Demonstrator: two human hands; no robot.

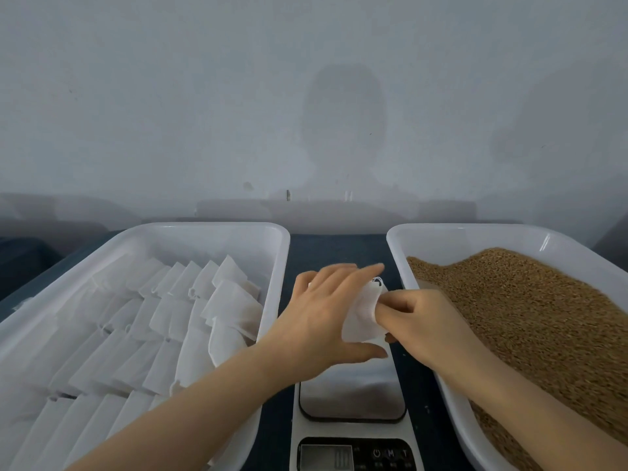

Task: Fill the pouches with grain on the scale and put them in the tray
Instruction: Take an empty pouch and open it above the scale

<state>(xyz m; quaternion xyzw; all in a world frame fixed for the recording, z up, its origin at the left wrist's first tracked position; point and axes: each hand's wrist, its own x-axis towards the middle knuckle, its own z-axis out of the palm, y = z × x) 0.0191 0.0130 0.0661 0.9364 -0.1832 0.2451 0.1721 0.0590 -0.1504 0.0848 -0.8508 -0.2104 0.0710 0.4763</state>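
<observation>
Pinching a white pouch (pixel 362 317) above the scale (pixel 353 396), the right hand (pixel 424 321) curls (left hand (pixel 323 317) spread, straight fingers touching it).

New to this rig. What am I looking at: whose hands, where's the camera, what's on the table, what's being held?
There is no robot here. These are a person's bare hands, filmed by one wide-angle camera worn on their head and looking down. On the dark table, the left tray holds rows of white pouches and the right tray holds brown grain. A kitchen scale sits between them. Above the scale, the right hand pinches a single pouch, and the left hand, fingers straight, rests against it. The scale's display is unreadable.
</observation>
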